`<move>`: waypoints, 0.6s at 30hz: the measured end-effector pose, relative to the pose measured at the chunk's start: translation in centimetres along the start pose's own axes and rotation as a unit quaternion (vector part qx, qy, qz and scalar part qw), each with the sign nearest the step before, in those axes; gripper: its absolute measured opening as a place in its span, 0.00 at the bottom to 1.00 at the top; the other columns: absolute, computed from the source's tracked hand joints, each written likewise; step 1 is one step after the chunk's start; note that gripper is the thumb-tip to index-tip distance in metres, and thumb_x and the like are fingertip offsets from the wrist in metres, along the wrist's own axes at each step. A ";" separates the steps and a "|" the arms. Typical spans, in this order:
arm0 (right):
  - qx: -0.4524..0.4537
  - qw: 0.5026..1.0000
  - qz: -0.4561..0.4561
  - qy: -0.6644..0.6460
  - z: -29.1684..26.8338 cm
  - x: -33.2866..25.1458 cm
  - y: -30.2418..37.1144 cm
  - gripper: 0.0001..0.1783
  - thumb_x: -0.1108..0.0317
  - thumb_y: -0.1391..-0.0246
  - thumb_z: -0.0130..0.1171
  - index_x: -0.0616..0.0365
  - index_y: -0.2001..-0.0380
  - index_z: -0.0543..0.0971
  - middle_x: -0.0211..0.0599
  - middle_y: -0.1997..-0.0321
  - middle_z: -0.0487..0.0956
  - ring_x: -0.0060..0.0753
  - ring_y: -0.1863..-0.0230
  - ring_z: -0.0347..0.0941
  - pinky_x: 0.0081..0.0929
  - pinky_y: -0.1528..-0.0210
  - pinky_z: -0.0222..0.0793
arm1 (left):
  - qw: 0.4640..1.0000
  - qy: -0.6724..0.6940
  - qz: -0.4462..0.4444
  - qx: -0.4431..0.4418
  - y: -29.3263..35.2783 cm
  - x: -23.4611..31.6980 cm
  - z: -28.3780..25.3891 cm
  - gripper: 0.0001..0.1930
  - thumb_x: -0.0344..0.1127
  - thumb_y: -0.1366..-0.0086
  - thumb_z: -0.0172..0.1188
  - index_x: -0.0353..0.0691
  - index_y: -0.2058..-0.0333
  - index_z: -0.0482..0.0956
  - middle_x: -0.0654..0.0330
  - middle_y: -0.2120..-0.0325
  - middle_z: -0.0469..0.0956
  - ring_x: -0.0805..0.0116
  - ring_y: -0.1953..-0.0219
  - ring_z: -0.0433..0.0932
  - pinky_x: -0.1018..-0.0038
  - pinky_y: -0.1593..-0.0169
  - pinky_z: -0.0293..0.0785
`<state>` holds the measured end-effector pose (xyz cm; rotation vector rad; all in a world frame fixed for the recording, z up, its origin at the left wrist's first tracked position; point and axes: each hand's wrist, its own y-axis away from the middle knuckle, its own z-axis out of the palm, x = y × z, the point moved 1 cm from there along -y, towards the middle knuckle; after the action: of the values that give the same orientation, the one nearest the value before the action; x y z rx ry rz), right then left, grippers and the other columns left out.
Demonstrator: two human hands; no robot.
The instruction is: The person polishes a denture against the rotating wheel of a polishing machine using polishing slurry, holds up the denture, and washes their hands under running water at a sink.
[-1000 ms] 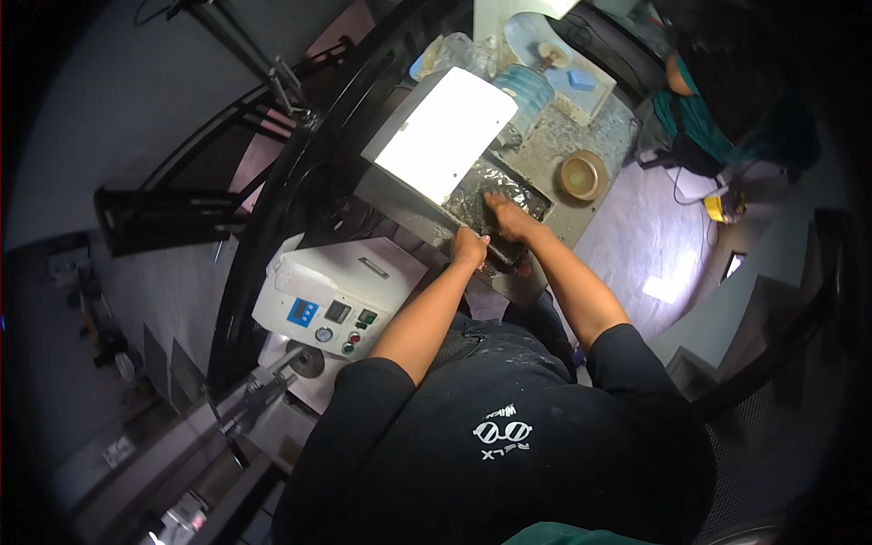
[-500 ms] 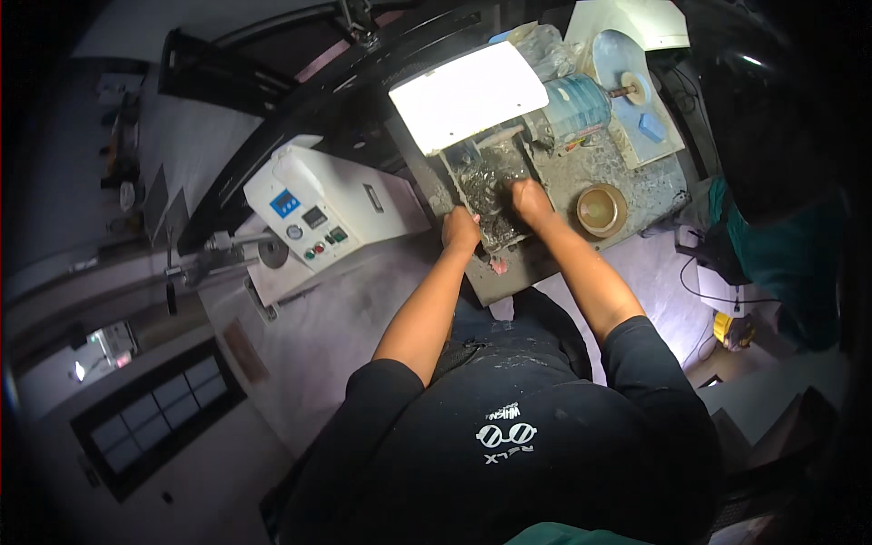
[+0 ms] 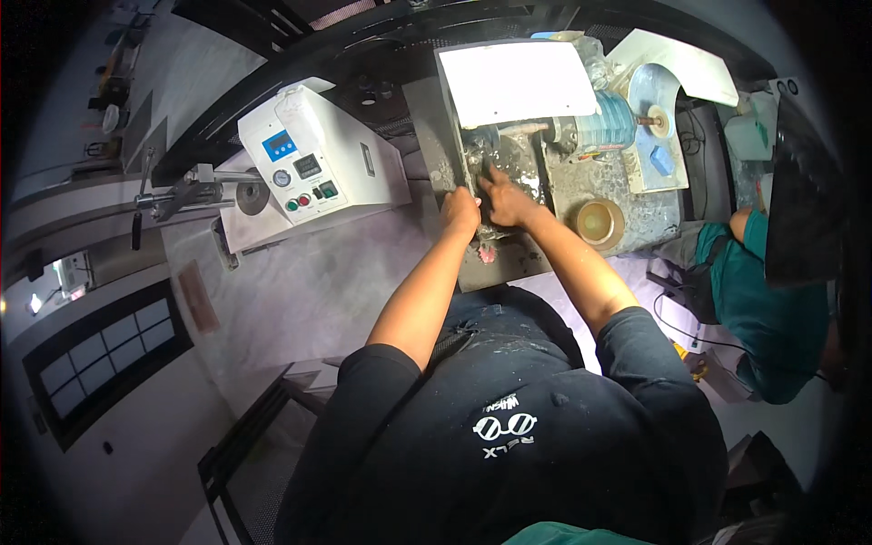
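R hand [image 3: 510,202] shifted left in wet tray [image 3: 524,165] (upper ctr of frame), now nr L hand [image 3: 461,212]; work prob. moved to tray's left side. R fingers apart; L fingers' grip: can't tell.

A trough [image 3: 529,171] set in the surface [image 3: 627,211] — bowl [image 3: 599,223] to its right, control box [image 3: 318,168] well off to the left.
The left hand [image 3: 461,211] is at the trough's left edge, the right hand [image 3: 510,202] inside it; a cover panel [image 3: 520,84] sits over its far end. Right of that panel lies a cylinder [image 3: 607,122], then a wheel [image 3: 660,121] beyond it on a shaft, with a block [image 3: 661,161] just nearer the person — all farther back than the bowl. A second person [image 3: 772,304] is past the surface's right end.
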<state>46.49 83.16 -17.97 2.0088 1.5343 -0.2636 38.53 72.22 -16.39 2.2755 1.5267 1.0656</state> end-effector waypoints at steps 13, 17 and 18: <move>0.071 0.985 0.097 0.120 -0.4 4.1 1.4 0.26 0.73 0.55 0.50 0.68 0.49 0.66 0.65 0.50 0.68 0.59 0.49 0.68 0.42 0.50 0.67 | 0.997 0.011 0.071 0.012 -1.3 -2.5 1.3 0.14 0.44 0.44 0.63 0.37 0.70 0.79 0.46 0.67 0.79 0.47 0.64 0.77 0.60 0.60 0.73; -0.041 0.974 0.193 0.110 0.0 -0.8 1.8 0.27 0.72 0.53 0.50 0.75 0.49 0.61 0.70 0.43 0.57 0.66 0.42 0.57 0.44 0.42 0.60 | 0.977 0.187 0.104 0.000 -3.2 -6.1 0.8 0.17 0.44 0.44 0.64 0.34 0.78 0.77 0.54 0.80 0.79 0.67 0.81 0.76 0.69 0.75 0.70; -0.010 0.976 0.210 0.062 0.9 -0.6 1.6 0.21 0.72 0.51 0.48 0.72 0.54 0.65 0.68 0.46 0.61 0.65 0.45 0.61 0.44 0.43 0.61 | 0.972 0.220 0.079 0.006 -3.6 -7.4 0.7 0.16 0.43 0.44 0.64 0.34 0.79 0.77 0.52 0.82 0.77 0.61 0.80 0.76 0.67 0.74 0.69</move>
<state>47.97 81.93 -17.86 2.3081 1.1352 0.0480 34.88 67.60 -22.15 2.3057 1.5110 1.7037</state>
